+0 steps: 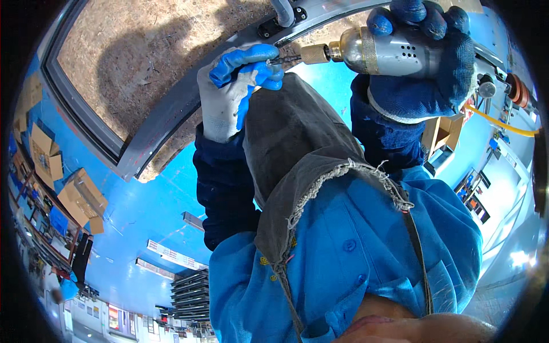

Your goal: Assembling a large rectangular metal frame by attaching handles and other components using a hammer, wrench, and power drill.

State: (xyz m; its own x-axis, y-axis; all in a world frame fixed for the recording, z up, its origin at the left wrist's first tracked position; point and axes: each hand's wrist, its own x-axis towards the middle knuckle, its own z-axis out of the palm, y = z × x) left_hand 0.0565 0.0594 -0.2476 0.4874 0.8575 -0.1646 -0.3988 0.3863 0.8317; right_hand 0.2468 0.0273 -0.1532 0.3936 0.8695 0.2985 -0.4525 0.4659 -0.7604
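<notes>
My right hand (452,68), in a dark blue glove, is wrapped round a grey power drill (400,54) with a worn metal collar. Its nose points left, and a knurled chuck (315,54) carries a thin dark drill bit (287,59). My left hand (234,86), in a white glove with blue coated fingers, pinches the far end of that bit. Whether a small part sits between those fingertips is hidden. Both hands are above a dark grey metal frame (171,111), close to its curved near bar.
The frame lies on a brown, fibrous board (143,68). A grey bent handle (282,12) is fixed on the bar. A yellow hose (503,122) runs at the right. Cardboard boxes (83,197) and stacked dark profiles (190,294) stand on the blue floor (131,228).
</notes>
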